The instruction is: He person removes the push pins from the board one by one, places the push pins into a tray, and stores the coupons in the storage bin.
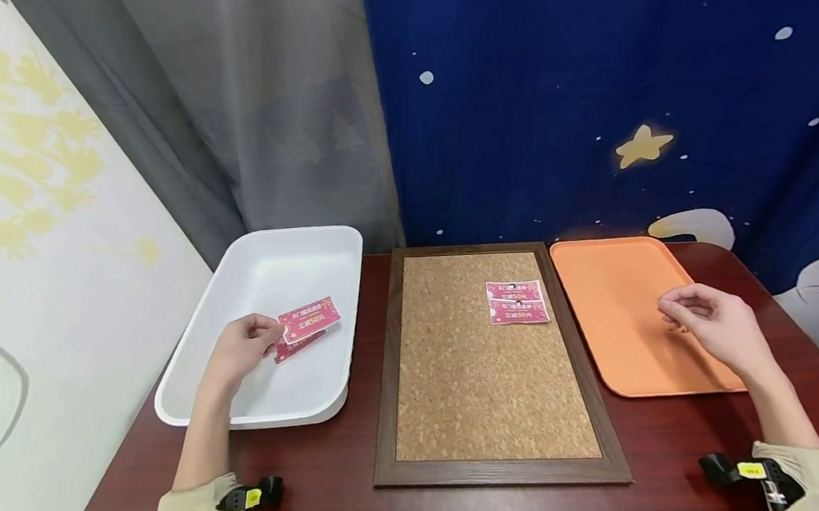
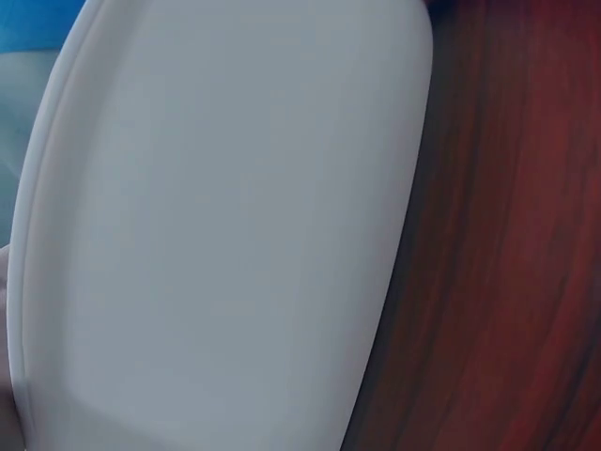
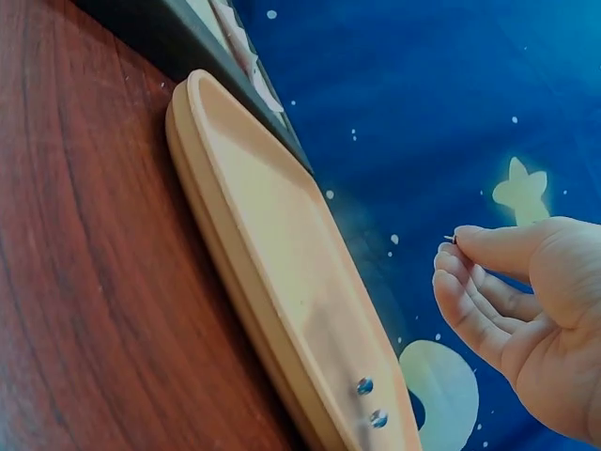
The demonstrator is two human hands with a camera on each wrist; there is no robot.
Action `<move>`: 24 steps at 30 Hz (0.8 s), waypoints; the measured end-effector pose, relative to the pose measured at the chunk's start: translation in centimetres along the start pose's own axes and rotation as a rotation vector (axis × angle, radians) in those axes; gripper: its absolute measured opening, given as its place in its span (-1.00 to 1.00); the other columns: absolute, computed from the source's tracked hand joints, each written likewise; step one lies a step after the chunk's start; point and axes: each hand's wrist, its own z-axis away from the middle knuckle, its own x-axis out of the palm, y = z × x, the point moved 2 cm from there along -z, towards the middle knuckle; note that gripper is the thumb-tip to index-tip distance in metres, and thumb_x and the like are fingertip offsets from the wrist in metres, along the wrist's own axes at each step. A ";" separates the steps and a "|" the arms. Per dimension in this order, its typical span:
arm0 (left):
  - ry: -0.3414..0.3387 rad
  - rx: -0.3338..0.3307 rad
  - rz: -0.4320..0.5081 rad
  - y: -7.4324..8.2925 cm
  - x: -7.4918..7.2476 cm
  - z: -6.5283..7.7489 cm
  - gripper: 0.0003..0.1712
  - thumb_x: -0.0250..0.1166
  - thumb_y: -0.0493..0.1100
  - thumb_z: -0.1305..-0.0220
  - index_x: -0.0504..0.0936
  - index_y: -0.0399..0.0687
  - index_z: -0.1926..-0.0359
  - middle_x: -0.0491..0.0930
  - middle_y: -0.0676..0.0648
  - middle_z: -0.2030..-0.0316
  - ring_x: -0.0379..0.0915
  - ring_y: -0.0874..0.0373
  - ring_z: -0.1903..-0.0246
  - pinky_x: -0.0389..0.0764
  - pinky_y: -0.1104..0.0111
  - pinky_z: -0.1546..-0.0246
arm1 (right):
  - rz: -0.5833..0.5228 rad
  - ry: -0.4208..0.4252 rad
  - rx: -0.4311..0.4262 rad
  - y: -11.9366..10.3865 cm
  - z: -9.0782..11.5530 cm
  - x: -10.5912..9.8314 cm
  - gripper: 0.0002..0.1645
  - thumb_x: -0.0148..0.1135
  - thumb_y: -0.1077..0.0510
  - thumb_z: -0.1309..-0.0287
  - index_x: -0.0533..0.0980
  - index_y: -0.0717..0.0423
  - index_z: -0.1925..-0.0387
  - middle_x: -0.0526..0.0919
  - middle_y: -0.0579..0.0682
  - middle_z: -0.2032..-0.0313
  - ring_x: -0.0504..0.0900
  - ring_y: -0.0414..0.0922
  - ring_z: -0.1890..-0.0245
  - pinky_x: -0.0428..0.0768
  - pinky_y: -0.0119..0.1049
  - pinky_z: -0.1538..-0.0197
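Red-brown table (image 1: 312, 488), white tub (image 1: 295, 264), framed corkboard (image 1: 488, 394), orange tray (image 1: 616, 311) atop

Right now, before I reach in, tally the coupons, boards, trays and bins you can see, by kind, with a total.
Pinned coupons: 2
Loose coupons at the left hand: 2
Board: 1
Orange tray: 1
White bin: 1
Total in view: 7

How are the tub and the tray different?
The tub is white; the tray is orange. The tub is deep; the tray is shallow. The tub stands left of the corkboard; the tray lies right of it. Both have rounded corners.
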 end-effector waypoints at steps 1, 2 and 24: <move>-0.003 -0.009 -0.002 -0.1 -0.2 0.1 -0.67 0.19 -0.14 -0.48 0.54 -0.39 0.00 0.55 -0.13 0.36 0.41 0.09 0.35 0.45 0.37 0.37 | -0.015 0.001 0.011 0.1 0.0 0.0 -0.75 0.28 0.19 -0.36 0.56 0.34 0.10 0.74 -0.15 0.35 0.72 -0.30 0.43 0.61 -0.50 0.36; -0.004 -0.020 -0.006 -0.3 -0.4 0.1 -0.66 0.18 -0.14 -0.48 0.54 -0.39 0.00 0.55 -0.13 0.36 0.41 0.09 0.35 0.45 0.37 0.37 | -0.033 0.001 0.019 0.3 0.0 0.0 -0.75 0.28 0.20 -0.36 0.55 0.36 0.09 0.74 -0.16 0.35 0.72 -0.30 0.43 0.61 -0.49 0.36; -0.080 -0.149 -0.080 -1.5 -0.7 0.1 -0.62 0.20 -0.15 -0.43 0.50 -0.48 0.01 0.53 -0.05 0.45 0.40 0.14 0.42 0.39 0.31 0.32 | 0.162 -0.097 0.230 4.1 1.1 -0.9 -0.57 0.29 0.02 -0.36 0.60 0.39 0.10 0.75 0.12 0.38 0.67 -0.26 0.50 0.49 -0.61 0.36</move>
